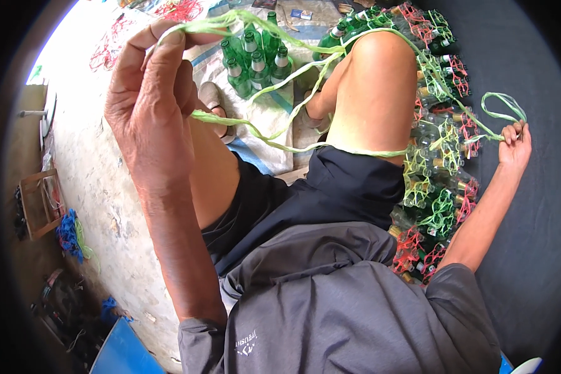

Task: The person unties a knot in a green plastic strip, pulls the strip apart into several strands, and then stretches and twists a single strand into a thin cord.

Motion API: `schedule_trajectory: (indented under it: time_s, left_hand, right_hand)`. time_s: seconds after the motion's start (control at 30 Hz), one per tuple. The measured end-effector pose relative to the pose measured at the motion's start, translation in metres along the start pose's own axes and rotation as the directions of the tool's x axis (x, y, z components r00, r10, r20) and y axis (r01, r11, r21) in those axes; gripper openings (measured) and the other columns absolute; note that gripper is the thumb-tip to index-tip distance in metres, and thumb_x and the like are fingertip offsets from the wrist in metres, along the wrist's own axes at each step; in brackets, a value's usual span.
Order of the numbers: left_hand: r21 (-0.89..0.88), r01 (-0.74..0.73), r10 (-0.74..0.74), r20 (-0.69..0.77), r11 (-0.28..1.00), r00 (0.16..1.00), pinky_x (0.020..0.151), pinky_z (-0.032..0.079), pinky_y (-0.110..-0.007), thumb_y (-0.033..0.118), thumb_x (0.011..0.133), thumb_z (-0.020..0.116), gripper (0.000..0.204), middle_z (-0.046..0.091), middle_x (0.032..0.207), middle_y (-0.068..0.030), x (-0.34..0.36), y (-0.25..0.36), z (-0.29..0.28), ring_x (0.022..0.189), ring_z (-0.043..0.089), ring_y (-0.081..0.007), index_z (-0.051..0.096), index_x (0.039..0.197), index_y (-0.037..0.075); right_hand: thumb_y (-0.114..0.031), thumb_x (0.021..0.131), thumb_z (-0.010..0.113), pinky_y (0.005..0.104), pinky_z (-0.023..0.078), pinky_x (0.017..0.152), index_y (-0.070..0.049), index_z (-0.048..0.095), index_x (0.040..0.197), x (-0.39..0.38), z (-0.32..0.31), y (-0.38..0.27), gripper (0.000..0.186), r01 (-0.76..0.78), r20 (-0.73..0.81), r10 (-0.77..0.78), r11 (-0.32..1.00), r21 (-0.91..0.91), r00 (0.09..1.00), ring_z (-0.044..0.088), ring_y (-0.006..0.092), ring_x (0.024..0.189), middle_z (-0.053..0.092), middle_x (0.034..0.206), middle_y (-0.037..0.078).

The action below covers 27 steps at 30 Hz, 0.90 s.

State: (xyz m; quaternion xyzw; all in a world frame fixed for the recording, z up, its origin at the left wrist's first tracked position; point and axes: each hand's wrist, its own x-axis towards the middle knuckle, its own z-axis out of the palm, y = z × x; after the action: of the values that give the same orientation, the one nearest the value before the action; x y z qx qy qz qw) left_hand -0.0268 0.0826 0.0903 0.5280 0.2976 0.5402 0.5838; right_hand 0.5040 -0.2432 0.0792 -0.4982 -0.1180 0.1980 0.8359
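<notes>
The cord [218,25] loops over the right knee [380,68], bottles [257,65] ahead (on a sheet [265,115]), netted bottles [442,149] rightward.

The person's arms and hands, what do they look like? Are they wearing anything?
The left hand and right hand are bare: no gloves. Bare forearms come out of short, dark grey fabric sleeves. I see no watch or bracelet.

Pale green cord [341,51], deep green bottles [257,68], dark grey shirt [349,305], black shorts [355,187], blue-striped whitish sheet [265,115]
</notes>
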Motion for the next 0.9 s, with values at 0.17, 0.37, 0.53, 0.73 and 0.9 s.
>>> schedule_trajectory:
  time_s: [0.17, 0.37, 0.53, 0.73, 0.9]
  left_hand:
    - [-0.116, -0.026, 0.031, 0.041, 0.993, 0.999, 0.048, 0.026, -0.017, 0.006, 0.099, 0.058, 0.021, 0.073, 0.101, -0.0091, 0.004, 0.015, -0.009, 0.054, 0.035, 0.0007, 0.066, 0.117, 0.000]
    - [-0.182, 0.010, -0.002, 0.046, 0.983, 0.999, 0.047, 0.022, -0.020, 0.007, 0.101, 0.055, 0.023, 0.071, 0.110, -0.0134, 0.008, 0.034, -0.017, 0.053, 0.025, -0.0020, 0.062, 0.121, -0.002]
    - [-0.315, 0.023, 0.031, 0.165, 0.949, 0.986, 0.048, 0.022, -0.022, 0.007, 0.100, 0.054, 0.021, 0.066, 0.121, -0.0159, 0.012, 0.051, -0.030, 0.055, 0.024, -0.0042, 0.060, 0.117, -0.004]
    - [-0.444, 0.008, 0.048, 0.114, 0.896, 0.992, 0.049, 0.022, -0.022, 0.007, 0.100, 0.052, 0.028, 0.059, 0.132, -0.0242, 0.022, 0.067, -0.055, 0.056, 0.025, -0.0061, 0.057, 0.120, -0.011]
    - [-0.483, 0.028, 0.063, 0.171, 0.875, 0.983, 0.050, 0.025, -0.023, 0.007, 0.101, 0.047, 0.031, 0.058, 0.130, -0.0272, 0.029, 0.071, -0.075, 0.056, 0.027, -0.0064, 0.057, 0.120, -0.015]
  right_hand:
    - [-0.015, 0.102, 0.055, 0.0270, 0.031, 0.048, 0.005, 0.058, 0.101, 0.005, 0.020, 0.009, 0.019, -0.006, 0.067, 0.010, 0.998, -0.056, 0.998, 0.040, 0.0128, 0.056, 0.054, 0.076, 0.007]
    - [-0.014, 0.101, 0.059, 0.0246, 0.033, 0.046, 0.003, 0.061, 0.100, -0.007, 0.032, 0.026, 0.017, -0.043, 0.015, 0.047, 0.979, -0.198, 0.999, 0.043, 0.0105, 0.055, 0.057, 0.077, 0.006]
    - [-0.015, 0.099, 0.062, 0.0242, 0.033, 0.046, 0.002, 0.062, 0.101, -0.008, 0.020, 0.035, 0.016, -0.026, -0.084, 0.006, 0.970, -0.241, 0.996, 0.043, 0.0090, 0.055, 0.058, 0.076, 0.004]
    - [-0.016, 0.097, 0.066, 0.0233, 0.032, 0.044, 0.000, 0.063, 0.101, -0.009, 0.008, 0.040, 0.017, -0.096, -0.152, 0.055, 0.955, -0.279, 0.987, 0.042, 0.0078, 0.053, 0.058, 0.075, 0.003]
    - [-0.017, 0.095, 0.070, 0.0204, 0.033, 0.044, 0.001, 0.064, 0.105, -0.025, 0.015, 0.055, 0.022, -0.109, -0.168, 0.036, 0.886, -0.450, 0.985, 0.044, 0.0045, 0.055, 0.057, 0.078, 0.001]
